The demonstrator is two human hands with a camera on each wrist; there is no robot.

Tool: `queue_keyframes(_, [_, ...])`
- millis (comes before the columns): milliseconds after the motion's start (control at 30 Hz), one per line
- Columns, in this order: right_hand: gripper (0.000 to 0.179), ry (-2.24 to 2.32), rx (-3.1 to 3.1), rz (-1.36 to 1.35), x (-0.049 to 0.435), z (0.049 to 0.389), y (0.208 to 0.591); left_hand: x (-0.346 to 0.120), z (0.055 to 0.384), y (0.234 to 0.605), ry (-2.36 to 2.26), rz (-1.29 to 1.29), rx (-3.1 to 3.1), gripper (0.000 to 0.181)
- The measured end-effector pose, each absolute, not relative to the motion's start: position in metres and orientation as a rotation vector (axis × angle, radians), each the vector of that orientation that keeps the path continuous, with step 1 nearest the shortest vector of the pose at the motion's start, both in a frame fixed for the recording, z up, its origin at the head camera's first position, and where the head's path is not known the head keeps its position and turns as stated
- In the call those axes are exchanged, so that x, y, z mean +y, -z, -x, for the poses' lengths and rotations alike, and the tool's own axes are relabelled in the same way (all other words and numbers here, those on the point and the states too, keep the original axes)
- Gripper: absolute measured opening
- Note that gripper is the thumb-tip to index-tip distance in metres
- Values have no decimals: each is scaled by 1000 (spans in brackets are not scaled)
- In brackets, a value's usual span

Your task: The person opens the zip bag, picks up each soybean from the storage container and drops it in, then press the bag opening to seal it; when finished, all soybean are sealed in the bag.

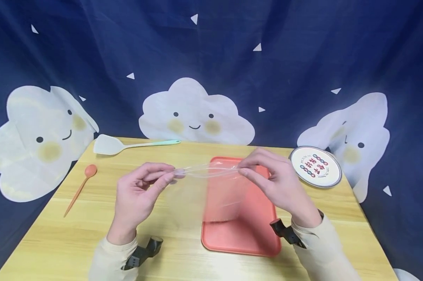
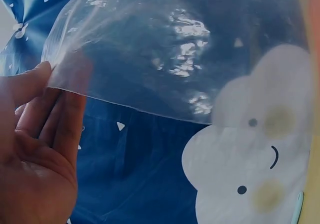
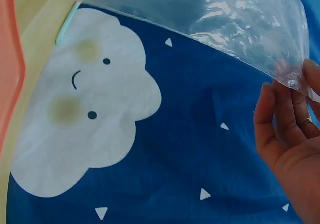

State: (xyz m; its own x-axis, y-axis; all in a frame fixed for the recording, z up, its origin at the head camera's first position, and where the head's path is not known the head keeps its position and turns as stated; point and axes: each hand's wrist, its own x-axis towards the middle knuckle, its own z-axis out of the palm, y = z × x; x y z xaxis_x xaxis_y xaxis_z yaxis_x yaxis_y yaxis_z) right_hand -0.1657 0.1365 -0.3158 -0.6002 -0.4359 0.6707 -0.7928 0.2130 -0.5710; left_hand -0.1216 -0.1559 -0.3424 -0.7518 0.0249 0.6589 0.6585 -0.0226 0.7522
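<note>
A clear plastic bag (image 1: 211, 195) hangs between my two hands above the table, its top edge stretched sideways and slightly parted. My left hand (image 1: 137, 195) pinches one top corner between thumb and fingers, as the left wrist view also shows on the see-through bag (image 2: 150, 58). The opposite corner is pinched by my right hand (image 1: 278, 183); in the right wrist view the thumb and fingers meet at the film (image 3: 240, 28). Through the bag shows part of a red tray (image 1: 239, 238) lying on the table below.
Back left on the wooden table (image 1: 46, 242) lies a white spatula (image 1: 109, 145) with a mint handle. An orange spoon (image 1: 81, 187) lies at the left. A round plate with red lettering (image 1: 332, 168) sits at the back right edge. Behind hangs a blue curtain (image 1: 225, 58) with clouds.
</note>
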Motion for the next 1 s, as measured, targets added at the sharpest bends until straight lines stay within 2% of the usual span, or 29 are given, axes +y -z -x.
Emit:
queue_keyframes(300, [20,-1207,-2238,-1111,144,162,316,-143,120,344,1633,589,-1997,15])
queue_keyframes(433, [9,-1006,-2246,-1117,139,160,307,-138,121,342,1628,583,-1993,13])
queue_keyframes(533, [30,-814,-2171,-1165,128,157,298,-134,122,340,1606,587,-2010,11])
queue_keyframes(600, [37,-694,-2141,-1201,117,153,293,-132,122,337,1586,604,-2031,7])
queue_keyframes(700, [31,-560,-2149,-1279,99,149,285,-130,121,335,1548,635,-2059,5])
queue_keyframes(900, [8,-508,-2183,-1376,72,148,278,-128,122,334,1500,680,-2032,2])
queue_keyframes(1000, [7,-558,-2194,-1381,67,151,278,-128,123,334,1493,689,-1987,9])
